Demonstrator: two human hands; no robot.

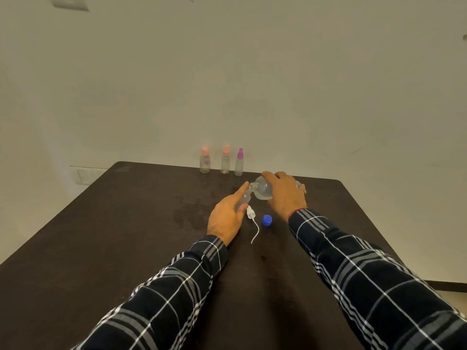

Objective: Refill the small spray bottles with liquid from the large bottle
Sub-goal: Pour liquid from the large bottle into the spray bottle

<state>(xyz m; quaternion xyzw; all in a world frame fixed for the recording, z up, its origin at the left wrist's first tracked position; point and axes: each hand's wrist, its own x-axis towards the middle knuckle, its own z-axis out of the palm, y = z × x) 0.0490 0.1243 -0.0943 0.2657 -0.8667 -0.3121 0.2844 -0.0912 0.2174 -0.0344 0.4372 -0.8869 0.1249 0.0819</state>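
My right hand (285, 195) grips the large clear bottle (264, 189), tipped to the left so its open mouth meets the neck of a small clear spray bottle (244, 198). My left hand (227, 215) holds that small bottle on the dark table (126, 236), mostly hiding it. A white spray pump with its tube (251, 215) lies on the table beside my left hand. To its right sits the blue cap (267, 220). Three small spray bottles stand upright at the table's far edge: two with orange-pink tops (204, 161) (225, 161), one with a purple top (239, 164).
A plain wall rises right behind the table's far edge. Wet-looking smears mark the tabletop left of my left hand. The table's right edge runs close past my right sleeve (366, 274).
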